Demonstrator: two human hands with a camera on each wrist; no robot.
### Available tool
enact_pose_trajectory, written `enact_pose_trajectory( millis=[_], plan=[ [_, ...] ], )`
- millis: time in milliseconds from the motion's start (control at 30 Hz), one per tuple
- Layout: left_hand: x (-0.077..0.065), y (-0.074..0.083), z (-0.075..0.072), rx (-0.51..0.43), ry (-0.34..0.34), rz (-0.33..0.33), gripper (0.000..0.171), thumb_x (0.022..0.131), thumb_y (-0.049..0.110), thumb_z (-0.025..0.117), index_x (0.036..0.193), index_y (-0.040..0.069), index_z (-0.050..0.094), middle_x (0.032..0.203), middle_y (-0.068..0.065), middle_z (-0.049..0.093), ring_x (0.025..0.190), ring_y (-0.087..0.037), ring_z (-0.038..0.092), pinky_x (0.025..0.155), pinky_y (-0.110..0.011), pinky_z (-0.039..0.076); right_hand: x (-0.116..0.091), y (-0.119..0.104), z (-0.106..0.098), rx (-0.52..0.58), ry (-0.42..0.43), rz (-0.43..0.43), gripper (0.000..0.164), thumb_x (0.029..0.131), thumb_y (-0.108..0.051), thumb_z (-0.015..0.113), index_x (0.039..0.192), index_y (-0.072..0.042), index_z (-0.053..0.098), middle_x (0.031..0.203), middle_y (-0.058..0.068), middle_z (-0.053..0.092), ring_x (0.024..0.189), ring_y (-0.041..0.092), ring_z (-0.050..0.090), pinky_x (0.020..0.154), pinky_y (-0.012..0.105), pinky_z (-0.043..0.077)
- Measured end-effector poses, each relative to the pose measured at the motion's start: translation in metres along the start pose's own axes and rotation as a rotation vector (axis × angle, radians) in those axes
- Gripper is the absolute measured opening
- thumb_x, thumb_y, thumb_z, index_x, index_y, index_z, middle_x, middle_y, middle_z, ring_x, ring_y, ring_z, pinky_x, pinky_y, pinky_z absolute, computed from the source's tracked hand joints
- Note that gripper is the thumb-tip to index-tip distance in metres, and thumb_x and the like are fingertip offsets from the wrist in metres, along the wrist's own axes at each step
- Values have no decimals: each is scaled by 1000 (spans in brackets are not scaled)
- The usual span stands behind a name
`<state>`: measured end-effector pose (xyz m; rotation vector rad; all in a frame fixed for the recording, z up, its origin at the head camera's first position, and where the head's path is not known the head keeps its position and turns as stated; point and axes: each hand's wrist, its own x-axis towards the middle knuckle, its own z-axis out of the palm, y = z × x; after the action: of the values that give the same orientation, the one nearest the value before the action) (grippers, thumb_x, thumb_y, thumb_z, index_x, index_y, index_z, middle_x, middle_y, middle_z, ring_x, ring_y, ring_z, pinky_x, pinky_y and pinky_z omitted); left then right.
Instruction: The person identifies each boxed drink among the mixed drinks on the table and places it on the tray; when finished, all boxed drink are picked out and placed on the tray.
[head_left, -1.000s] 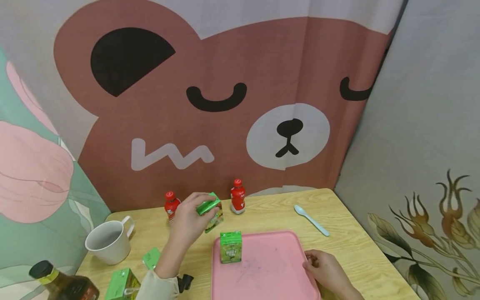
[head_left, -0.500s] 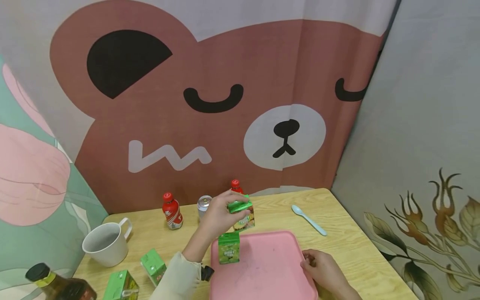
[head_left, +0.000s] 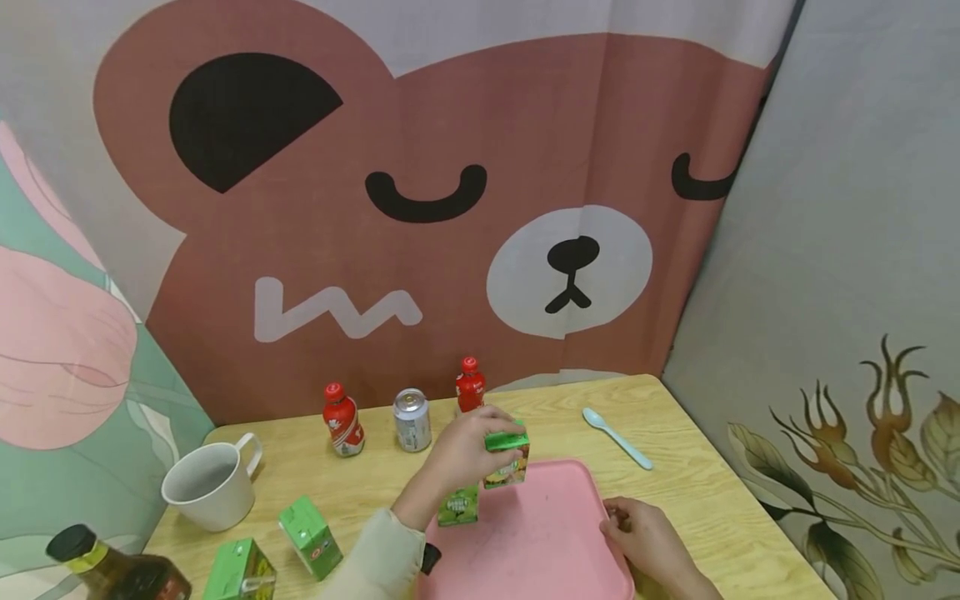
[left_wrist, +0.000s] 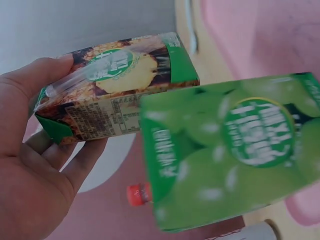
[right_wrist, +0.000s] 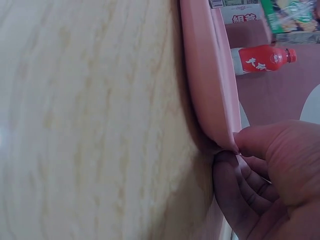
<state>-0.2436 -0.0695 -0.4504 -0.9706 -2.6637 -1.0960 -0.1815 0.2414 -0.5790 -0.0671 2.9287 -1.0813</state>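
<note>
My left hand [head_left: 467, 446] grips a green juice box [left_wrist: 120, 90] with pineapple pictures and a straw in clear wrap on its side. It hangs over the back left part of the pink tray [head_left: 547, 542]. Another green juice box [left_wrist: 230, 150], printed with pale green fruit, stands on the tray, partly hidden behind my left hand and sleeve in the head view. At the tray's right rim, my right hand [head_left: 652, 542] pinches the edge between thumb and fingers, as the right wrist view [right_wrist: 270, 175] shows close up.
Two red-capped bottles [head_left: 343, 421] [head_left: 470, 385] and a silver can [head_left: 412, 421] stand at the back. A grey mug [head_left: 210, 492], two more juice boxes [head_left: 310, 537] [head_left: 240, 571] and a dark bottle [head_left: 120, 567] are on the left. A pale blue spoon [head_left: 618, 439] lies right of the tray.
My left hand has carried the pineapple juice box rightward and down, from behind the tray to over it. The silver can has come into sight. My right hand keeps its hold on the rim.
</note>
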Motion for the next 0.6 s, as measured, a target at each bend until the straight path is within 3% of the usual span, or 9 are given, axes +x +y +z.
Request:
enact_pose_trajectory(
  millis=[200, 400, 600],
  plan=[
    [1, -6, 15, 133, -91, -10, 30, 87, 32, 83, 116, 28, 78, 111, 16, 64, 98, -5, 62, 74, -26, 53, -1, -1, 0, 0, 7, 5, 21, 89, -9, 78, 109, -4, 75, 77, -10, 60, 68, 7, 55, 62, 25, 49],
    [1, -11, 29, 232, -138, -25, 36, 86, 34, 84, 120, 35, 76, 111, 19, 65, 95, -1, 61, 65, -25, 49, -1, -3, 0, 3, 3, 15, 21, 88, -9, 78, 109, -4, 75, 77, -10, 61, 69, 7, 56, 63, 26, 50],
    [2, -12, 35, 311, -181, 12, 36, 86, 35, 83, 121, 38, 75, 109, 21, 64, 92, 2, 60, 60, -25, 45, -1, -2, 0, 14, 1, 15, 22, 89, -8, 78, 110, -3, 75, 76, -9, 60, 68, 7, 56, 62, 25, 49]
  ],
)
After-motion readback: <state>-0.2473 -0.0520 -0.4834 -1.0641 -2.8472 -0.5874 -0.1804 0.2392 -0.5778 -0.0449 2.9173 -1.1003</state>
